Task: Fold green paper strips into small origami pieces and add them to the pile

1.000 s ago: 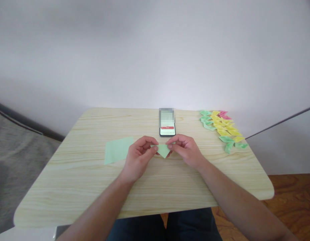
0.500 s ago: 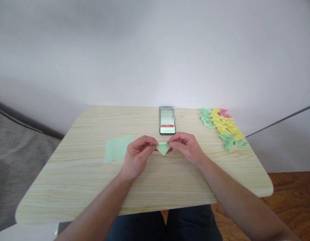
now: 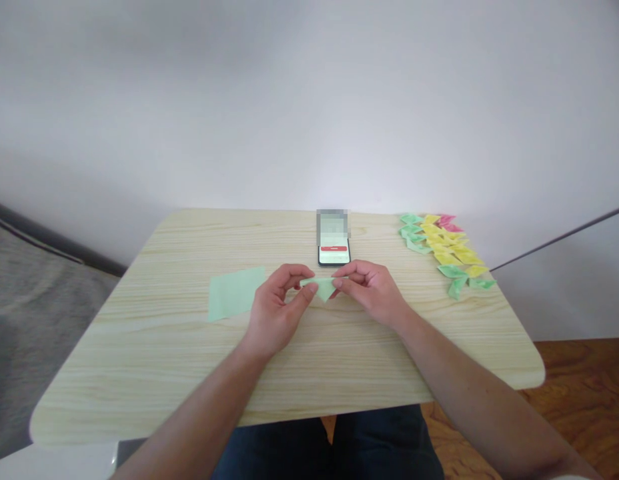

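A small folded piece of light green paper (image 3: 325,289) is held between both hands above the middle of the table, its point facing me. My left hand (image 3: 283,303) pinches its left end, the thumb lying on the near face. At the right end, my right hand (image 3: 367,288) grips the paper between thumb and fingers. Part of the folded paper is hidden behind the fingertips. Flat on the table to the left lies a light green paper sheet (image 3: 232,295), partly behind my left hand.
A phone (image 3: 334,255) with a lit, partly blurred screen lies just beyond my hands. Several folded paper pieces (image 3: 444,247) in green, yellow and pink cluster at the right of the wooden table (image 3: 164,373). A white wall (image 3: 289,107) stands behind.
My left thumb has moved onto the near face of the folded paper, and the paper's left end now shows more. My right hand has barely moved.
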### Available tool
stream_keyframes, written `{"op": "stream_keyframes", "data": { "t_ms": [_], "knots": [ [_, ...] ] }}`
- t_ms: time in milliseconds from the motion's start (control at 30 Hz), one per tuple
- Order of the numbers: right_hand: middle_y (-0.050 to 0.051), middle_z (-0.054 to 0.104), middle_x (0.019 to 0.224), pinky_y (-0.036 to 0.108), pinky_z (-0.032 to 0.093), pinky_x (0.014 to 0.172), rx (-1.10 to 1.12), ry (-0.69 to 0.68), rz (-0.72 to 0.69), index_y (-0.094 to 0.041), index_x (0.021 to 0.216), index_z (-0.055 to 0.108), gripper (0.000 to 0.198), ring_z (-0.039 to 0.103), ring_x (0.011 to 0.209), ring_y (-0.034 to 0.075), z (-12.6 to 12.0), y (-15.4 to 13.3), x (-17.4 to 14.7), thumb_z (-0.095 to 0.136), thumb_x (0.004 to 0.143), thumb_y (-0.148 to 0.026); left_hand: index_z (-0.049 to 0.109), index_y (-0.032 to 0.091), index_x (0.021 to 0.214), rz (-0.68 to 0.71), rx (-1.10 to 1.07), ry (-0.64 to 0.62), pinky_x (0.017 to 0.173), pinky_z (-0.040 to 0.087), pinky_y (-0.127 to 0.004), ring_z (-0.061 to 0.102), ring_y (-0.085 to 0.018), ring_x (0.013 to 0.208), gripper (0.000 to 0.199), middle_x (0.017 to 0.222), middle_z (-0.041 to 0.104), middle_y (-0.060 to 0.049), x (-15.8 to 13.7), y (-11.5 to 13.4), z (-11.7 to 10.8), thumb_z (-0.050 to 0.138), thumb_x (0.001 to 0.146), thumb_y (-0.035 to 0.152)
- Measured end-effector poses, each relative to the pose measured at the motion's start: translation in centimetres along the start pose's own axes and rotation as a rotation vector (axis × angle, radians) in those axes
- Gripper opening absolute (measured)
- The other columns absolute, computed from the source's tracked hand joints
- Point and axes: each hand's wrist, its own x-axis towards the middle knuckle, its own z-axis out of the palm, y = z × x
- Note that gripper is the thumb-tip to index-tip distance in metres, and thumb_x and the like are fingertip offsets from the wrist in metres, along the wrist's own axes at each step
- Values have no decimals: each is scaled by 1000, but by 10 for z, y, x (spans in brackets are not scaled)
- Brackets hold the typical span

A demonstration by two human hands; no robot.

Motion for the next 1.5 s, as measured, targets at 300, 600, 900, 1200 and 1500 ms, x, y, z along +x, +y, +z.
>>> {"op": "stream_keyframes", "data": {
  "t_ms": [300,600,900,1200,1500],
  "knots": [
    [5,78,83,31,59,75,-11,4,-54,-18,97,71,26,75,78,18,0,0,0,77,87,-41,71,19,94,-115,-43,-27,74,49,-28,66,-16,81,22,90,76,-4,1,1,-1,81,82,35],
    [2,75,85,26,54,70,-144,91,-205,-21,97,73,16,70,76,15,0,2,-3,76,89,-35,77,21,85,-132,-164,38,68,48,-25,63,-14,76,18,84,74,-1,5,-1,-2,87,74,31],
    [2,78,89,28,56,75,-312,87,-229,-23,94,78,13,71,81,17,6,-3,-6,77,88,-35,79,22,86,-104,-177,-37,74,50,-25,64,-14,80,13,88,75,-2,2,3,2,85,76,28],
    [3,79,90,29,57,77,-352,107,-253,-23,90,79,12,72,83,18,7,-3,-6,76,87,-35,78,19,85,-122,-46,-32,70,49,-25,64,-15,75,18,82,75,-2,1,8,2,82,80,36],
    [4,79,92,33,58,83,-358,105,-261,-24,91,79,14,73,87,20,7,-5,-6,75,89,-37,78,19,83,-107,-8,-13,69,52,-28,65,-16,72,22,78,75,-3,1,9,4,82,80,40]
  ]
}}
